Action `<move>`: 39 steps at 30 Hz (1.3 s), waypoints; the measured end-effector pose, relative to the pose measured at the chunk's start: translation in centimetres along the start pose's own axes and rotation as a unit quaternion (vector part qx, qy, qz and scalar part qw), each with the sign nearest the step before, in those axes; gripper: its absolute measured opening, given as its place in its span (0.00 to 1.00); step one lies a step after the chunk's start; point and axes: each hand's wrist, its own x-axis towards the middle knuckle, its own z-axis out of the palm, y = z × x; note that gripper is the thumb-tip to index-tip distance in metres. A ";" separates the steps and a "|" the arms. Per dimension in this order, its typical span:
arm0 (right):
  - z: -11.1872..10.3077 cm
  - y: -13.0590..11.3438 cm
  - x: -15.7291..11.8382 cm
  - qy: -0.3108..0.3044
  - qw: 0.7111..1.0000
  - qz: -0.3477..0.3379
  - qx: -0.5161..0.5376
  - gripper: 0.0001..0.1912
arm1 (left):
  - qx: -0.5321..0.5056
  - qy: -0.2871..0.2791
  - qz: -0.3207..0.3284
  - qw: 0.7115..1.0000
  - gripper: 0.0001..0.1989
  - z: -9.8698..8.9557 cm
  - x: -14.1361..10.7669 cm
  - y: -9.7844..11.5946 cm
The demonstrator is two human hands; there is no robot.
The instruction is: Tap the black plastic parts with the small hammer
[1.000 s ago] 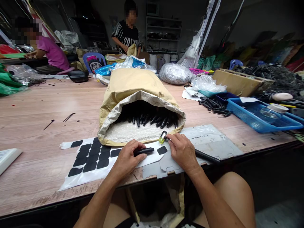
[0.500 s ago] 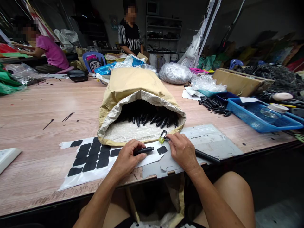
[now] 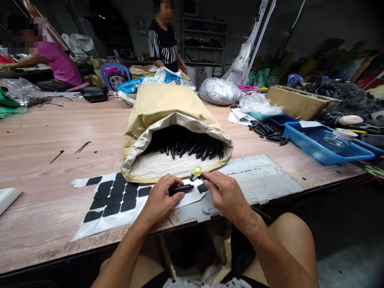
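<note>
My left hand [image 3: 162, 198] lies low over the table edge, with thumb and fingers closed on a black tube-shaped part [image 3: 186, 187] that points right. In my right hand [image 3: 226, 192] is the thin handle of a small hammer [image 3: 196, 173]. The hammer's head has a yellow-green face and a metallic end, and it sits just above and right of the tube's tip. Under both hands runs a white backing sheet [image 3: 87, 229] with black rounded-square pads [image 3: 113, 199] on it. Behind them a tan sack [image 3: 168, 100] lies with its mouth towards me and many black parts [image 3: 198, 150] inside.
A grey board [image 3: 264, 178] lies under the right hand. Blue baskets [image 3: 321, 154], loose black parts [image 3: 264, 132] and a cardboard box [image 3: 297, 102] are at the right. Thin black pieces [image 3: 82, 147] lie on the left. One person [image 3: 165, 44] stands behind; another [image 3: 60, 66] sits far left.
My right hand has moved slightly left, and the hammer head has swung left and turned, yellow face now up. My left hand keeps its hold on the black tube. The view has shifted slightly.
</note>
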 end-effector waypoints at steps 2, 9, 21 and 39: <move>0.4 -0.5 -0.3 -0.018 1.000 0.002 -0.002 0.16 | 0.003 0.001 0.010 1.000 0.09 0.0 0.0 0.1; 0.3 -0.8 -1.2 -0.024 0.999 0.018 -0.016 0.16 | 0.006 0.006 0.032 0.999 0.07 0.0 0.0 0.2; -1.0 -2.4 -0.2 0.090 0.995 -0.040 0.030 0.16 | -0.027 0.010 0.016 0.999 0.07 0.1 0.1 -0.1; -1.1 -2.5 0.2 0.157 0.986 -0.048 0.008 0.17 | -0.023 0.009 0.012 1.000 0.07 0.0 0.1 0.1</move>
